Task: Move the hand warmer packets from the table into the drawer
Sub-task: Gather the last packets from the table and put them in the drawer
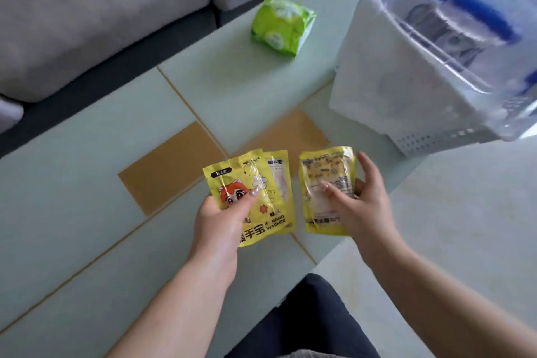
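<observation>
A grey sofa (96, 9) is sitting at the far left, behind the pale green bench (72, 183). The left hand (223, 221) is holding two overlapping yellow packets (261, 183) just above the bench, thumb pressing on the cartoon front. Beside them, the right hand (366, 197) is grasping a third packet (325, 183), fingers (369, 166) curling round its right edge. Farther back a green tissue pack (282, 25) is lying on the bench. At the right a white plastic bin (406, 81) is standing, blurred.

Left hand (216, 219) grips two packets (255, 197); right hand (364, 203) one packet (327, 192).
</observation>
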{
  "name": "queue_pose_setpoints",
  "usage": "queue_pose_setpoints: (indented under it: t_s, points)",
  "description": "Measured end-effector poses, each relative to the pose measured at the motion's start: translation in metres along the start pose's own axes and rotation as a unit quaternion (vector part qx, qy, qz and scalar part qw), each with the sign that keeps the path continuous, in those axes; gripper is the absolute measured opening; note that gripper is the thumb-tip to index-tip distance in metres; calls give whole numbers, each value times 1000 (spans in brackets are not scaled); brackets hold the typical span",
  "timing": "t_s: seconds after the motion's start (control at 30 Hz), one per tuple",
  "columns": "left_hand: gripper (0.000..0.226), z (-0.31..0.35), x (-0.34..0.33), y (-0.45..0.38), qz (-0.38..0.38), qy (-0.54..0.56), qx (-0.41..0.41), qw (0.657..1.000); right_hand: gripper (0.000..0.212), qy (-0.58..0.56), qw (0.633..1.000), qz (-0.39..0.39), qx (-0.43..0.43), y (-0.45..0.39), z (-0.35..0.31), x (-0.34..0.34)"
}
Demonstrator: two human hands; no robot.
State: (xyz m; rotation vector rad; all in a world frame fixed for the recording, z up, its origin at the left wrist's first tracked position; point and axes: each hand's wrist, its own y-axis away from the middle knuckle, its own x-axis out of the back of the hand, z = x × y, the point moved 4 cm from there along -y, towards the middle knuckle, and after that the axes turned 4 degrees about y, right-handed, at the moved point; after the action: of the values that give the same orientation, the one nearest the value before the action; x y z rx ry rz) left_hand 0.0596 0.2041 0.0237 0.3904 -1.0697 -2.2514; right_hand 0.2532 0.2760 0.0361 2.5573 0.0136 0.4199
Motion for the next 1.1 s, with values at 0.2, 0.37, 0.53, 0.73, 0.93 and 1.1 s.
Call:
queue_pose_setpoints:
  t_s: [0.2, 0.37, 0.53, 0.73, 0.93, 1.1]
  points:
    - [19, 22, -30, 93, -121, -50, -28, 991, 74, -94, 991, 95, -13, 90, -16, 86]
    - [20, 33, -48, 155, -196, -111, -58, 973, 76, -110, 983, 148, 7, 153, -30, 137]
    - [23, 37, -85, 214, -275, -171, -86, 942, 77, -153, 962, 226, 22, 214, -30, 201]
    - [22, 14, -153, 291, -389, -247, -97, 882, 73, -210, 917, 337, 37, 292, 1, 278]
    - [30, -62, -203, 379, -499, -325, -99, 797, 39, -243, 863, 443, 22, 394, 70, 341]
    - [54, -179, -223, 491, -581, -372, -78, 720, 30, -278, 787, 551, -30, 518, 166, 396]
